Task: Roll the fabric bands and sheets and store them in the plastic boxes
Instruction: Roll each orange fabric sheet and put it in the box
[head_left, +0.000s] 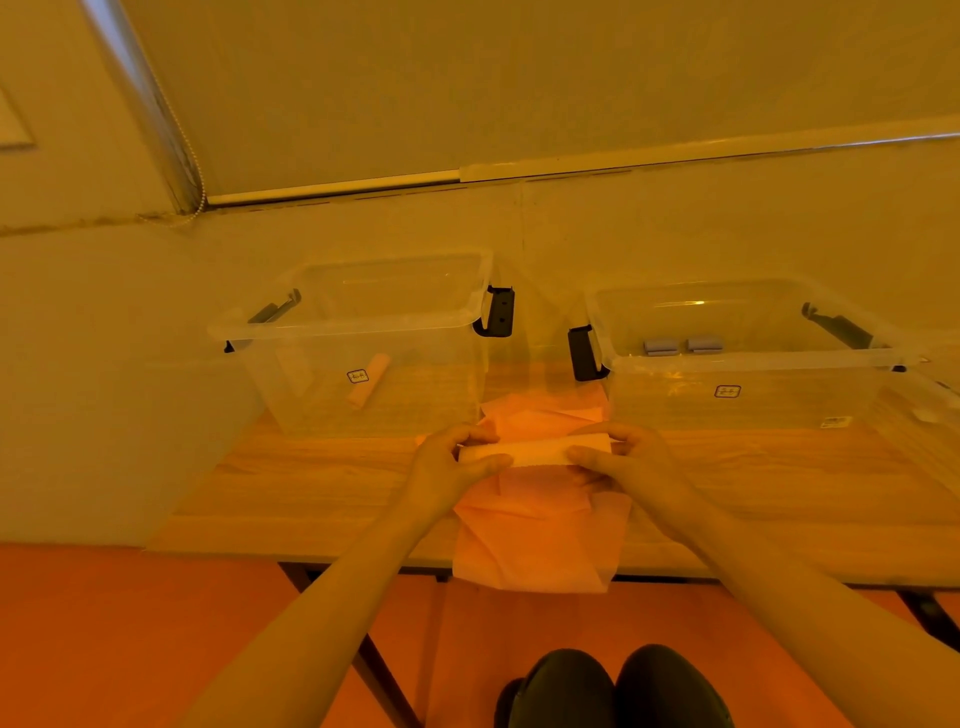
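Observation:
A pink fabric sheet (540, 540) lies on the wooden table (291, 483) and hangs over its front edge. Its far part is wound into a roll (540, 451). My left hand (452, 467) grips the roll's left end and my right hand (623, 460) grips its right end. More pink sheets (545, 413) lie behind the roll, between two clear plastic boxes. The left box (260, 332) holds one pink roll (371, 379). Two grey-blue rolls (683, 346) sit in the right box (753, 358).
Both boxes stand open at the back of the table against the wall, with black handles (498, 312) facing the gap between them. Below the table are its dark legs (374, 665), an orange floor and my dark shoes (613, 686).

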